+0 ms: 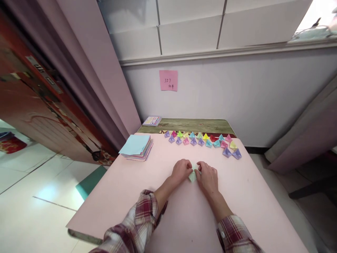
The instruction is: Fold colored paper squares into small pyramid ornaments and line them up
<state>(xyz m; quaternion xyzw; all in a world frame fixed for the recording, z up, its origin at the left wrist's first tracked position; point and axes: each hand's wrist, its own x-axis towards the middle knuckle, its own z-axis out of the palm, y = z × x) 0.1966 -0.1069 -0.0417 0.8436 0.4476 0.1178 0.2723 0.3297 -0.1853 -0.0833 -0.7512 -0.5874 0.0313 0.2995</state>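
A small piece of pale green folded paper (193, 176) lies on the pink tabletop between my two hands. From the left, my left hand (182, 169) pinches its edge with thumb and forefinger. On the opposite edge, the fingers of my right hand (207, 176) are curled with the thumb against the paper. Fingertips cover parts of both sides, so the folds there are hidden. Beyond my hands, rows of small folded paper shapes in several colours stand along the far side, among them a purple folded paper shape (236, 154) at the right end.
A stack of coloured paper sheets (135, 144), light blue on top, sits at the table's left. A small pack (152, 121) lies at the far left corner. Behind the table (147, 175) is a wall with a pink note (168, 80). A curtain (105, 70) hangs at left.
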